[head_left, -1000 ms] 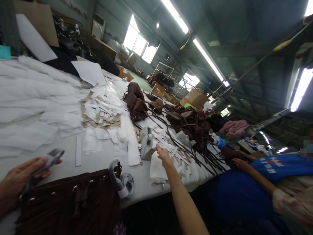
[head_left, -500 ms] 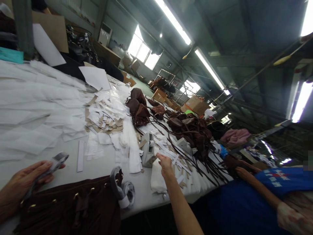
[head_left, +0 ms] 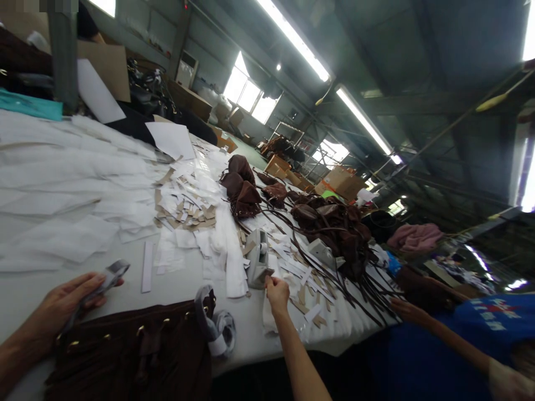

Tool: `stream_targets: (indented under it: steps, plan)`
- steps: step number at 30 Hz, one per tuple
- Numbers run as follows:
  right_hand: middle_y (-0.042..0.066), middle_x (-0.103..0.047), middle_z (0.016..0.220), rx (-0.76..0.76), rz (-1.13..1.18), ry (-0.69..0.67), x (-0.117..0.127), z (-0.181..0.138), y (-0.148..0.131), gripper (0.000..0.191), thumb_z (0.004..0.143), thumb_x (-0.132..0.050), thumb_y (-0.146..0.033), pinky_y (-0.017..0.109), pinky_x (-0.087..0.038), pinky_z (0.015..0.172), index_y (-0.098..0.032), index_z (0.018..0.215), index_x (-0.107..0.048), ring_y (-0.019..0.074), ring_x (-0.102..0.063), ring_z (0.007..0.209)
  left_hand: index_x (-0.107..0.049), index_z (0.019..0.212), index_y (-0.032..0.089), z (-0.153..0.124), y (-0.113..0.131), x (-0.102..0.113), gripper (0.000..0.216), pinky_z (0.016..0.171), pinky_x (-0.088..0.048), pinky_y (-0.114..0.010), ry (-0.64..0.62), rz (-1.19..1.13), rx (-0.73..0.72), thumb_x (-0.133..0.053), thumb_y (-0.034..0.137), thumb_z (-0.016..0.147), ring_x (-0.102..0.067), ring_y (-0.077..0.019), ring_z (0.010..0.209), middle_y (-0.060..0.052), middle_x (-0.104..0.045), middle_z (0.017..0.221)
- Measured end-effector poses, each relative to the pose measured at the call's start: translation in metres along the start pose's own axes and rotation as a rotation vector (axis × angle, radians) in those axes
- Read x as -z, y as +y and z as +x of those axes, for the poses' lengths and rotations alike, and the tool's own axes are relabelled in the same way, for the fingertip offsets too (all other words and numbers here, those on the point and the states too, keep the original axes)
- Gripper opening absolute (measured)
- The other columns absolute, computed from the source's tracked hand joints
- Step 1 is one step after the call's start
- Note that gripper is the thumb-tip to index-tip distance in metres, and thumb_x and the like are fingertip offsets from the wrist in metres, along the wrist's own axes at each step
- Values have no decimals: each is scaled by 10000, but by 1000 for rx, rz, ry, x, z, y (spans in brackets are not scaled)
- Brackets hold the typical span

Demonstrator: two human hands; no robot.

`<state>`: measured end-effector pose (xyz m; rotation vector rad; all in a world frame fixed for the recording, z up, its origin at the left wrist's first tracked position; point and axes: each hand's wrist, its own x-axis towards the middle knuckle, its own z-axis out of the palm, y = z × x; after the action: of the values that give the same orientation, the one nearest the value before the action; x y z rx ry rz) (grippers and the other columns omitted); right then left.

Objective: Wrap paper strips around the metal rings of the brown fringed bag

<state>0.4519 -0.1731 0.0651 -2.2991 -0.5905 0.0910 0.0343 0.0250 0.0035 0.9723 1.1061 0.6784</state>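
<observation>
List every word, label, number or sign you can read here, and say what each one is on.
Nothing can be read for certain.
Blue shirt of the person at right: red and white print, too blurred to read.
Cardboard boxes at the far end: no legible marking.
White paper strips on the table: blank as far as can be seen.
Tape dispenser by the right hand: no readable label.
Grey strip in the left hand: no text.
</observation>
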Motion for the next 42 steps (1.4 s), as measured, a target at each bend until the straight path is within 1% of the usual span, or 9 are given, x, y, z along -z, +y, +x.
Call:
stream_targets:
  steps: [3,6,11,14,16,21,25,35,42]
  plan:
    - [35,-525,366,51,-35,-47,2,-15,-9,416,699,-530,-513,284,-369,485,-189,442,-575,198,-543,473,-707,784,218,-7,7,-4,421,436,-277,-193,-48,-108,-49,-729,596,601,-399,-114,486,43,-500,509]
    - [51,-618,507,137,-2,-169,-10,-42,-35,438,730,-502,-553,283,-392,500,-156,625,-657,200,-565,523,-683,786,161,-11,17,-10,417,455,-269,-200,-156,-85,-203,-642,571,720,-402,-103,490,30,-514,534]
    - [48,-696,719,474,186,-606,-52,-113,-120,377,791,-568,-520,264,-468,624,-164,819,-691,193,-618,670,-666,735,142,-3,21,-10,436,462,-289,-228,-118,-21,-272,-611,574,713,-436,-119,475,1,-552,533]
    - [33,-695,752,606,256,-746,-82,-152,-171,308,834,-557,-453,249,-470,672,-176,819,-690,176,-617,712,-657,715,154,-3,18,-8,425,470,-303,-237,-130,7,-321,-603,575,713,-460,-131,483,-1,-558,520]
    - [12,-669,703,632,284,-801,-104,-168,-192,299,842,-551,-438,231,-454,631,-174,807,-686,152,-589,661,-652,705,161,-4,16,-7,413,480,-317,-240,-134,17,-359,-614,572,705,-470,-137,495,2,-557,513]
    - [-25,-595,582,655,273,-778,-149,-180,-210,311,842,-542,-416,212,-385,543,-166,715,-678,109,-501,537,-643,692,166,-1,15,-6,415,508,-361,-253,-143,18,-412,-596,576,730,-490,-144,496,14,-539,497]
    - [-10,-626,571,654,177,-692,-166,-181,-211,354,838,-548,-447,226,-370,553,-172,651,-670,117,-514,528,-636,675,164,2,14,-6,376,492,-356,-245,-133,2,-416,-602,530,757,-493,-141,502,14,-537,524]
    - [26,-670,557,634,20,-576,-168,-182,-211,388,835,-544,-473,252,-374,568,-180,635,-702,153,-572,534,-621,693,157,6,10,-10,368,519,-396,-244,-133,-84,-429,-565,504,805,-508,-128,506,21,-532,554]
    - [18,-616,438,568,35,-629,-165,-177,-211,427,801,-571,-470,242,-369,517,-168,518,-675,150,-573,473,-611,675,144,4,11,-12,429,513,-393,-230,-150,-112,-419,-542,545,812,-510,-116,494,24,-543,537]
